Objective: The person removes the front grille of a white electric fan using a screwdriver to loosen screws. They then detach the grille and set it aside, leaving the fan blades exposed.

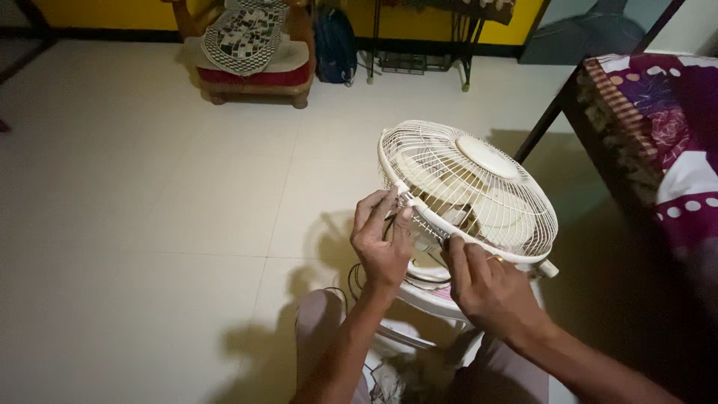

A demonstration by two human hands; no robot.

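A white fan (479, 187) with a round wire guard tilts up in front of me, its blades showing behind the grille. My left hand (383, 243) pinches the guard's rim at its near left edge. My right hand (486, 288) grips the rim at the near bottom, with a ring on one finger. The fan's white base (426, 288) sits below, between my knees, with a dark cord beside it.
A bed with a purple patterned cover (658, 127) stands close on the right. At the far wall are a wooden chair with a patterned cushion (250, 52), a blue backpack (334, 45) and a dark metal stand (419, 45). Pale tiled floor (149, 209) spreads to the left.
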